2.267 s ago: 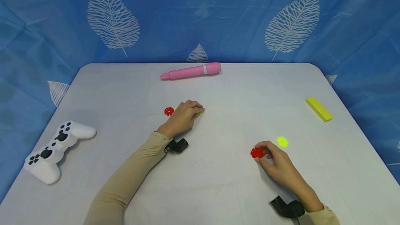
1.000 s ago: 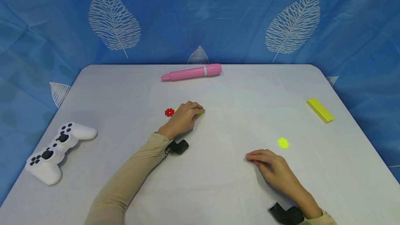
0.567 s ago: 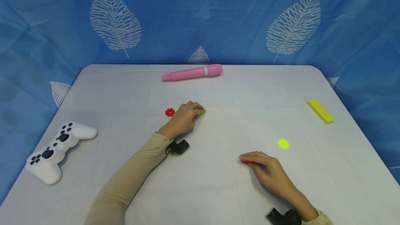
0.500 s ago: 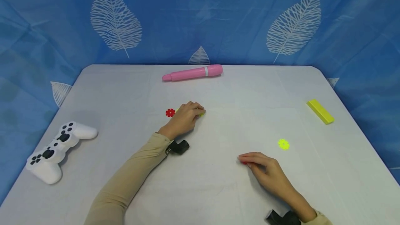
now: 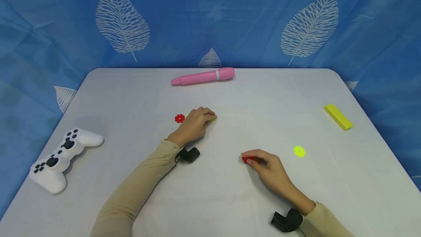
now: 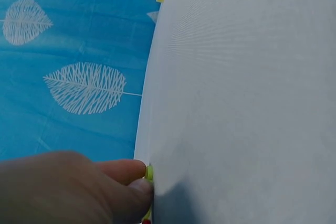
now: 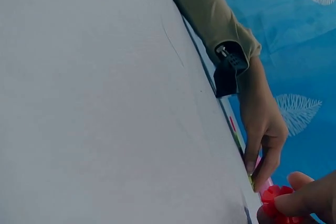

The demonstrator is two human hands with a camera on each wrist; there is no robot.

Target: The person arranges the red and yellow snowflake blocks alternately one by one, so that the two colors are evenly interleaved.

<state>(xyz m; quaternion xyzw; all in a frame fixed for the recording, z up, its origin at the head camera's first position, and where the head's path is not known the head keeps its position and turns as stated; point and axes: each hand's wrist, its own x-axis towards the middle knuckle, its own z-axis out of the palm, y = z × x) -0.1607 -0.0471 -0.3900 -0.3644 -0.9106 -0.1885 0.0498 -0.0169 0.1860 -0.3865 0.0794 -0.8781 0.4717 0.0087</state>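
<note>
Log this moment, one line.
left hand: pinches yellow-green piece | right hand: holds red piece | on table: second red piece, separate yellow piece, white controller

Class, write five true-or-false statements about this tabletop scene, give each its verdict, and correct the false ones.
1. The right hand holds a red piece. True.
2. The game controller is on the right side of the table. False: it is on the left side.
3. The left hand pinches a yellow-green piece. True.
4. The yellow block touches the right hand. False: it lies apart, nearer the table's right edge.
5. The pink pen-shaped object lies near the table's far edge. True.
</note>
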